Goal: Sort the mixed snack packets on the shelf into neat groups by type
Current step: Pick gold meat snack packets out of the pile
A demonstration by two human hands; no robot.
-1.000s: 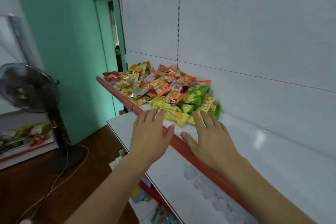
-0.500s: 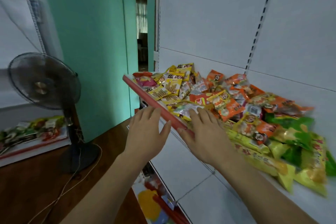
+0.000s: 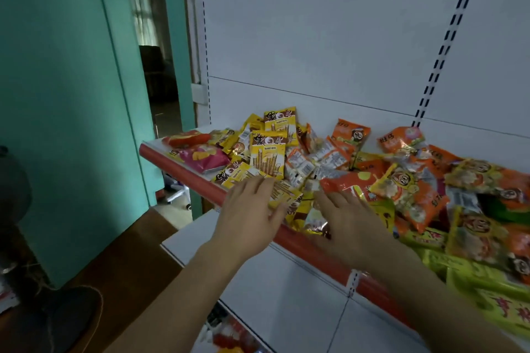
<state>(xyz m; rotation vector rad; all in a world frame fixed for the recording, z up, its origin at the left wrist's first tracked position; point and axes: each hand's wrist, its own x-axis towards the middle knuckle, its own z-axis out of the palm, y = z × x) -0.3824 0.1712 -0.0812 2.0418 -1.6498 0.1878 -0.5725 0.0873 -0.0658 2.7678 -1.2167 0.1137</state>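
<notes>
Both hands now reach over the red shelf edge [image 3: 183, 171], left hand [image 3: 246, 218] and right hand [image 3: 348, 226] grips flat, empty; snack packets [image 3: 315, 163] heaped

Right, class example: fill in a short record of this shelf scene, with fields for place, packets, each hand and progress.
place: white shelf with a red front edge
packets: mixed heap; yellow stick packets at left, pink packet by the left end, orange packets at middle and right, green-yellow packets at near right
left hand: open, fingers over the yellow packets at the front edge, holding nothing
right hand: open, fingers reaching into the heap, holding nothing
progress: packets still mixed, no neat groups yet
</notes>
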